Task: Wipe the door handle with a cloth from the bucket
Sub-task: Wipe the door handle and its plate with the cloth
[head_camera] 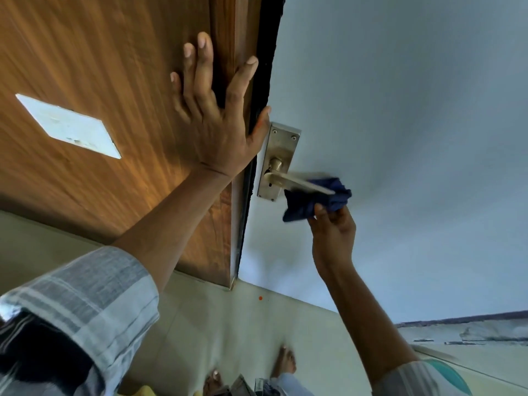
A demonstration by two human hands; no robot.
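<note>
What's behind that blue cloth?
The cloth, held by the right hand, sits behind and under the lever's tip; pale door lies beyond. The part it covers is hidden.

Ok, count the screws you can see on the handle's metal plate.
3 on the plate: two at the top corners, one near the bottom. The lever or cloth may hide others.

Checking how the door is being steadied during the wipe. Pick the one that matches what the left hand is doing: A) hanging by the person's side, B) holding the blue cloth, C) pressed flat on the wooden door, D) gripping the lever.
C: the left hand lies spread and flat on the wooden door, while the right hand holds the blue cloth against the lever.
</note>
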